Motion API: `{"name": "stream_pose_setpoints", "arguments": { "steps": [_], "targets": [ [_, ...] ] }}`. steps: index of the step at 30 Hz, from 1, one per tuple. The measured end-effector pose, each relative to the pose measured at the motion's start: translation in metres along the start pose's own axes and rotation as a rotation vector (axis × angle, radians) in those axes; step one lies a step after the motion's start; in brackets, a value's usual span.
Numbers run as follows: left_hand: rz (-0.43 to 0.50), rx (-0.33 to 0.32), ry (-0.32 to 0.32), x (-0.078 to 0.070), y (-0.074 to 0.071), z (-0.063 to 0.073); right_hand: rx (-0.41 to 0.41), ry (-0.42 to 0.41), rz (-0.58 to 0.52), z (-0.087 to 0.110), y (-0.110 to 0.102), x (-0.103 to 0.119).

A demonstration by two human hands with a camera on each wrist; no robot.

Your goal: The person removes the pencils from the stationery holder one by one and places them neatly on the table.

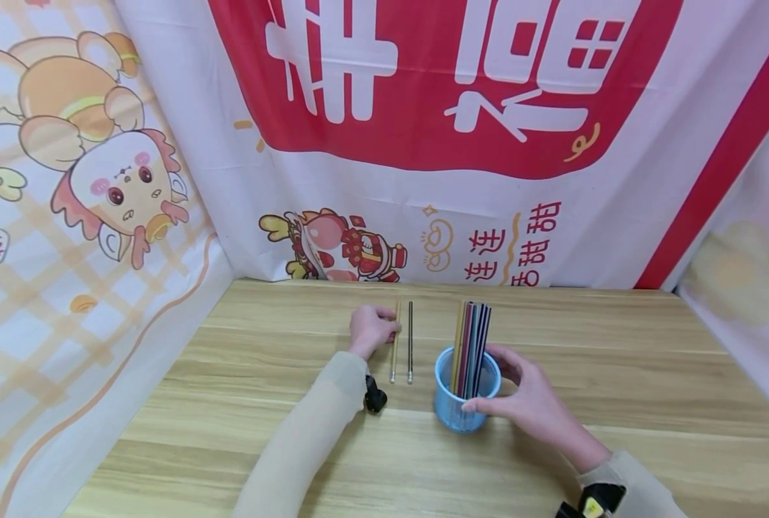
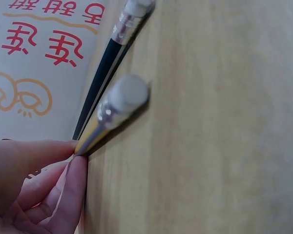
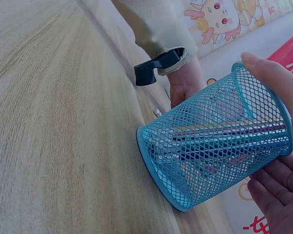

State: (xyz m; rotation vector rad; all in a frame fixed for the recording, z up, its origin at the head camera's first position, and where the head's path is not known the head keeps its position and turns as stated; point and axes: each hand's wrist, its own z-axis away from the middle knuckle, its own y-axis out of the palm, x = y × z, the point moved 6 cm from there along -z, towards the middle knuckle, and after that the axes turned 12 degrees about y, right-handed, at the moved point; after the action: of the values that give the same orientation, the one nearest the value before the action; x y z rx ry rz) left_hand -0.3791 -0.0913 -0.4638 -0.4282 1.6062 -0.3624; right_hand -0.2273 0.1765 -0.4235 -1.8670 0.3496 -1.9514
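My left hand point(image 1: 371, 329) pinches a yellow pencil point(image 1: 395, 352) between thumb and fingers; the pencil lies on the table, its white eraser point(image 2: 129, 92) towards me. Just to its right, roughly parallel, lies a black pencil point(image 1: 411, 342), also with a white eraser. A blue mesh pencil cup point(image 1: 457, 417) stands upright, holding a bundle of several coloured pencils point(image 1: 471, 345). Around the cup's right side curves my right hand point(image 1: 533, 403), thumb at the near rim and fingers behind. In the right wrist view the cup's base point(image 3: 158, 170) meets the tabletop.
The wood-grain table point(image 1: 617, 360) extends on both sides of the cup. A printed cloth with a red panel point(image 1: 423, 86) hangs along the table's back edge. Another patterned cloth point(image 1: 47, 302) hangs at the left, and a pale one at the right.
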Motion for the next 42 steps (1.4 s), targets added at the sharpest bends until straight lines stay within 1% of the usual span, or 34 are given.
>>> {"name": "stream_pose_setpoints", "arguments": {
  "steps": [8, 22, 28, 30, 33, 35, 37, 42],
  "targets": [
    [-0.026, 0.000, -0.001, -0.001, 0.000, 0.001, -0.002, 0.003, 0.001, 0.000, 0.000, 0.000],
    [-0.032, -0.006, -0.016, -0.002, -0.003, 0.002, -0.007, -0.013, 0.016, 0.000, -0.001, -0.001],
    [-0.002, -0.014, -0.039, -0.002, -0.008, 0.002, -0.007, -0.011, 0.010, 0.001, -0.001, 0.000],
    [0.028, -0.018, -0.043, -0.002, -0.011, 0.002, -0.007, -0.011, 0.010, 0.001, -0.001, 0.000],
    [0.066, -0.027, -0.044, -0.007, -0.016, 0.003, -0.008, -0.011, 0.012, 0.001, -0.001, 0.000],
    [0.089, -0.033, -0.033, -0.012, -0.020, 0.002, -0.010, -0.012, 0.015, 0.001, -0.001, -0.001],
    [0.104, -0.044, -0.016, -0.018, -0.024, 0.003, -0.011, -0.013, 0.017, 0.001, -0.001, -0.001],
    [0.176, -0.057, 0.042, -0.034, -0.035, 0.006, -0.009, -0.012, 0.012, 0.001, -0.001, -0.001]
  ]
}}
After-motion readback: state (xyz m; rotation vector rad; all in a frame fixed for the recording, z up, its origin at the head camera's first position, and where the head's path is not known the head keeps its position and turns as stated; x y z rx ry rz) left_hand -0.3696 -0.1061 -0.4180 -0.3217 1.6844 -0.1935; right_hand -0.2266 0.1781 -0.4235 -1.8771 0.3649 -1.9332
